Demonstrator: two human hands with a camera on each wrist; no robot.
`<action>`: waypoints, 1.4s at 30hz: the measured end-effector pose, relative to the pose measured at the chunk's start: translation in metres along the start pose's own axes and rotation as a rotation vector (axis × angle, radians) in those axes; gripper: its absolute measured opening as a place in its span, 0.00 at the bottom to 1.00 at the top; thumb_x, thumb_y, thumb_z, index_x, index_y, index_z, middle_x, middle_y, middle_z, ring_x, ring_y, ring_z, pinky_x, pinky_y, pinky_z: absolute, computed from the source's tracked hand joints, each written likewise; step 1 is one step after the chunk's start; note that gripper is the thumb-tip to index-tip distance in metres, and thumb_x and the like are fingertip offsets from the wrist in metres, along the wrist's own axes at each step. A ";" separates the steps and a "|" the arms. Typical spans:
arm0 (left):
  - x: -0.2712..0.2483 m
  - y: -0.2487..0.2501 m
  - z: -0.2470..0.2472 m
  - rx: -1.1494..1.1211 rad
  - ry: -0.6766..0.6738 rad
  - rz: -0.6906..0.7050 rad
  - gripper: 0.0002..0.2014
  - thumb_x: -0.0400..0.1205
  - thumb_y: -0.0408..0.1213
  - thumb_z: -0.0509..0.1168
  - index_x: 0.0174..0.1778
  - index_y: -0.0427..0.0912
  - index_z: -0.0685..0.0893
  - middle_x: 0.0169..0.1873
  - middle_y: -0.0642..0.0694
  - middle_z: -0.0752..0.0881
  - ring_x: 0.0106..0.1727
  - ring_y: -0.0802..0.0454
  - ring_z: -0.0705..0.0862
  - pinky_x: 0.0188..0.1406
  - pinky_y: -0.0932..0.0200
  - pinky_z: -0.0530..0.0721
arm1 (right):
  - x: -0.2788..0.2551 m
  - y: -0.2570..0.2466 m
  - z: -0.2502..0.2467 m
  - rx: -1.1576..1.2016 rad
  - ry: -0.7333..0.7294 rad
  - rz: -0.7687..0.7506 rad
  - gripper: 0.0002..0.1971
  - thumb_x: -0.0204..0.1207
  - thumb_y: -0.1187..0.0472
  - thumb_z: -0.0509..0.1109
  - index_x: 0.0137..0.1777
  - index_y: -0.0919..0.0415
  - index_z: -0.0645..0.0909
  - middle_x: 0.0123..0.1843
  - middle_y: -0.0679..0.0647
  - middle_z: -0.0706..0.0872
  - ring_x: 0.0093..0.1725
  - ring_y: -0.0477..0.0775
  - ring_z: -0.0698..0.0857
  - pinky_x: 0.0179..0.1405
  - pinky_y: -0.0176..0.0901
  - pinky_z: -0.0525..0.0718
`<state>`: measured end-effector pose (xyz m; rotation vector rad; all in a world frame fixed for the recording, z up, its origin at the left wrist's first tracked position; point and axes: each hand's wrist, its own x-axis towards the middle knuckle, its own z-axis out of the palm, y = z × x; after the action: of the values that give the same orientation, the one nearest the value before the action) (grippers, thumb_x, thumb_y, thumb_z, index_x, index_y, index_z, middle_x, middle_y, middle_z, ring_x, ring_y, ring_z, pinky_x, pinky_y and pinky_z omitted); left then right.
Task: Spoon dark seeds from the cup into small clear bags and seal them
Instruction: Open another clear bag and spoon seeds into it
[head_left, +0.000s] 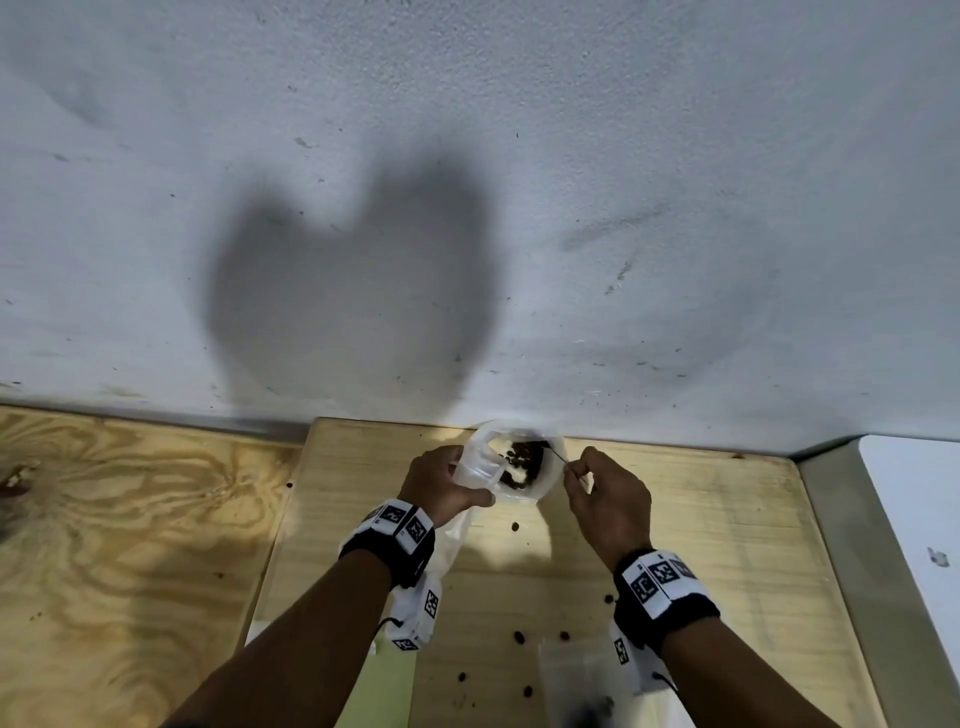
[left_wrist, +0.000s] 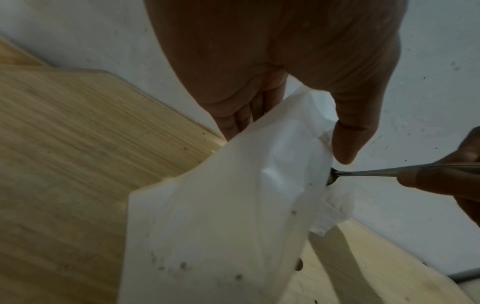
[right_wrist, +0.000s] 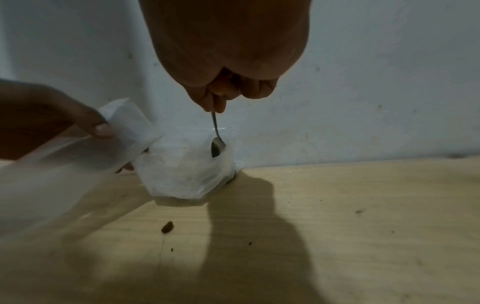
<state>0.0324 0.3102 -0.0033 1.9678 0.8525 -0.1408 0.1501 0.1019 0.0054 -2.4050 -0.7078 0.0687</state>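
A white cup (head_left: 548, 480) with dark seeds (head_left: 522, 462) inside stands at the far edge of the wooden board, against the wall. My left hand (head_left: 441, 480) grips a small clear bag (head_left: 475, 470) by its mouth, just left of the cup's rim; the bag (left_wrist: 221, 205) hangs down toward the board. My right hand (head_left: 597, 483) pinches the handle of a thin metal spoon (head_left: 558, 457). The spoon's bowl (right_wrist: 217, 144) dips into the cup (right_wrist: 187, 170) from the right. I cannot tell whether the spoon carries seeds.
Several loose seeds (head_left: 515, 527) lie scattered on the light wooden board (head_left: 727, 545). Another clear bag (head_left: 582, 680) lies near the board's front edge. A white wall (head_left: 519, 260) rises right behind the cup. Plywood (head_left: 130, 519) lies to the left and a metal strip (head_left: 841, 519) to the right.
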 end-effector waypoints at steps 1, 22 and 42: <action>0.000 0.000 0.001 -0.008 0.002 -0.002 0.29 0.58 0.48 0.84 0.55 0.47 0.86 0.47 0.54 0.88 0.48 0.55 0.86 0.46 0.60 0.84 | -0.001 -0.001 0.000 -0.042 -0.006 -0.039 0.11 0.74 0.63 0.77 0.37 0.55 0.77 0.28 0.45 0.79 0.24 0.51 0.75 0.26 0.36 0.66; -0.001 0.006 0.001 -0.032 -0.012 -0.032 0.28 0.56 0.52 0.83 0.51 0.48 0.88 0.45 0.54 0.89 0.47 0.56 0.86 0.49 0.56 0.86 | -0.005 -0.005 0.003 0.034 -0.056 0.048 0.12 0.76 0.60 0.75 0.37 0.52 0.74 0.24 0.43 0.75 0.24 0.48 0.74 0.26 0.36 0.68; -0.004 0.013 -0.003 0.035 -0.024 -0.053 0.28 0.57 0.53 0.83 0.49 0.45 0.87 0.45 0.51 0.88 0.47 0.53 0.85 0.45 0.57 0.83 | -0.002 -0.016 -0.002 -0.183 -0.189 -0.098 0.08 0.71 0.66 0.73 0.40 0.56 0.76 0.33 0.50 0.82 0.27 0.59 0.80 0.24 0.42 0.69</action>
<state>0.0374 0.3066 0.0095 1.9724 0.8924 -0.2115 0.1414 0.1110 0.0160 -2.5564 -0.9549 0.2012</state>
